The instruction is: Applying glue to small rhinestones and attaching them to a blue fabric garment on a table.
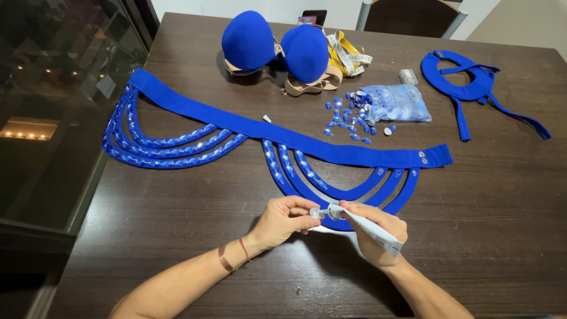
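Head view: the right hand (378,233) has its grip wrapped around a small grey glue tube (367,228), nozzle pointing left. The left hand (283,220) pinches a small clear-blue gem (315,212) between thumb and fingertips, right at the nozzle tip. Both hands hover over the near edge of the lowest loop of the blue fabric belt (295,142), which lies spread across the dark wooden table (177,236).

The left set of draped strands (171,147) is fully lined with gems; the right set (342,189) carries gems only on its left side, the right side bare.

To do this well, I judge a small dot of glue on the flat back of the gem is enough, with the tube squeezed lightly so none spills onto the fabric. Keeping the pinch on the gem's edges leaves the back free. Spacing should match the finished strands.

Further back lie loose gems (348,121) beside a clear bag of gems (396,103), a blue padded bra (274,44), a yellow measuring tape (348,56) and a blue collar piece (466,82).
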